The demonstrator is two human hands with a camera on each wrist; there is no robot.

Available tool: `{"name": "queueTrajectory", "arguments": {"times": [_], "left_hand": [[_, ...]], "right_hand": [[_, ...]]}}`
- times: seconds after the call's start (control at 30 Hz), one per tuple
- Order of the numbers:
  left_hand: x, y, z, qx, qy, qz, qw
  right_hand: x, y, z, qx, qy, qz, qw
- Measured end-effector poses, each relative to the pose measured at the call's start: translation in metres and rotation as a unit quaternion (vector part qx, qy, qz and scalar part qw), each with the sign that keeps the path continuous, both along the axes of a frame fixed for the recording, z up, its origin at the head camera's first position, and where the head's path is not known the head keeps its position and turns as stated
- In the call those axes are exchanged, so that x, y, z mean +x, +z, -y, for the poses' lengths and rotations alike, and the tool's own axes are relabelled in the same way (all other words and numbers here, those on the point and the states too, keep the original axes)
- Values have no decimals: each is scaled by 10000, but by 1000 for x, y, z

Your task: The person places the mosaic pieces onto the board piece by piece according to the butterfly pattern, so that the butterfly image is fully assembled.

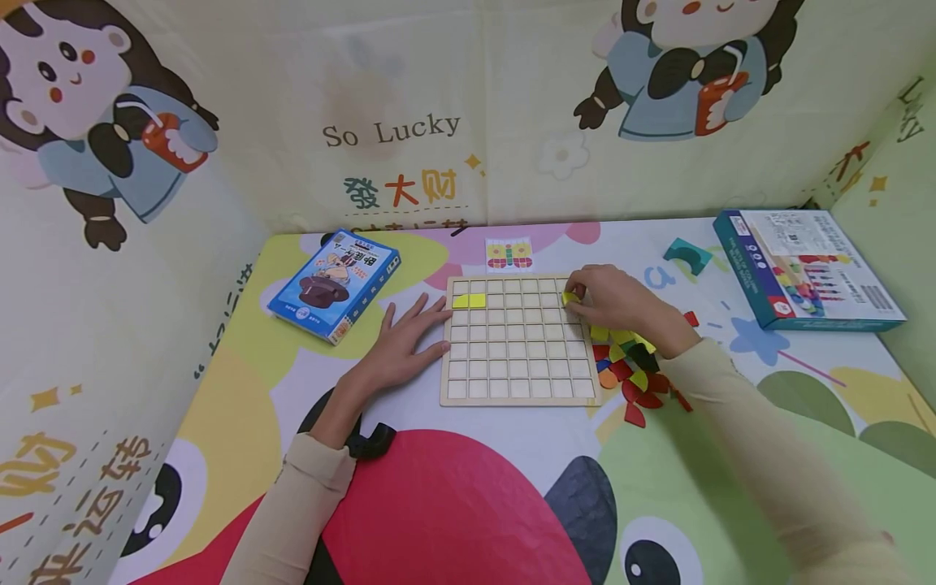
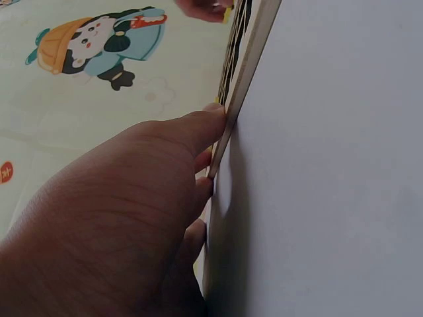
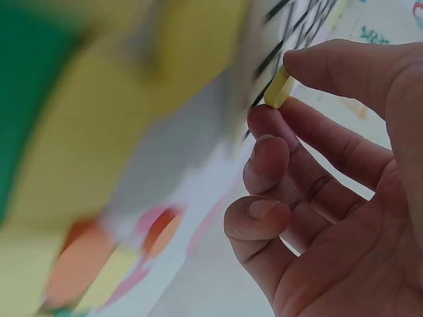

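Observation:
A square wooden grid board (image 1: 519, 349) lies on the table, with yellow tiles (image 1: 469, 301) in its upper left cells. My left hand (image 1: 402, 349) rests beside the board, its fingers extended and touching the left edge; in the left wrist view the thumb (image 2: 215, 115) lies against the rim. Over the board's upper right corner, my right hand (image 1: 617, 305) pinches a small yellow tile (image 3: 279, 89) between thumb and fingertips. Its exact shape is partly covered by the fingers. A loose pile of colored pieces (image 1: 636, 378) lies right of the board, partly under the right forearm.
A butterfly pattern card (image 1: 509, 254) lies behind the board. A blue box (image 1: 336, 284) is at the left and a larger box (image 1: 812, 268) at the right. A teal arched piece (image 1: 687, 255) lies near the right box; a black curved piece (image 1: 371, 441) is by the left wrist.

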State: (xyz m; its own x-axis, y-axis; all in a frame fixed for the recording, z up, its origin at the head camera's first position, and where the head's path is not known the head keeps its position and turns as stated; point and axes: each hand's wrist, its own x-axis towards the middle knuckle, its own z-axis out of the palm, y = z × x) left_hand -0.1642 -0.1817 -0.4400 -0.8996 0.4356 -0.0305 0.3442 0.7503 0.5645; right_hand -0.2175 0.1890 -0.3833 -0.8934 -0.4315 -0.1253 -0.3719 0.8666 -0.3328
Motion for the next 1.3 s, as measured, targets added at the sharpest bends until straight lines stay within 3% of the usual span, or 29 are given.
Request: {"name": "queueTrajectory", "arguments": {"times": [0.17,0.6,1.3], "left_hand": [[0,1,-1,1,-16,-5,10000],[-1,0,-4,-39,1,28,10000],[-1,-2,1,-106,-1,37,9999]], "right_hand": [[-5,2,24,-206,275,-200,9992],[-13,-4,88,-407,672,-87,9969],[-10,-10,96,-452,831,-206,9953]]}}
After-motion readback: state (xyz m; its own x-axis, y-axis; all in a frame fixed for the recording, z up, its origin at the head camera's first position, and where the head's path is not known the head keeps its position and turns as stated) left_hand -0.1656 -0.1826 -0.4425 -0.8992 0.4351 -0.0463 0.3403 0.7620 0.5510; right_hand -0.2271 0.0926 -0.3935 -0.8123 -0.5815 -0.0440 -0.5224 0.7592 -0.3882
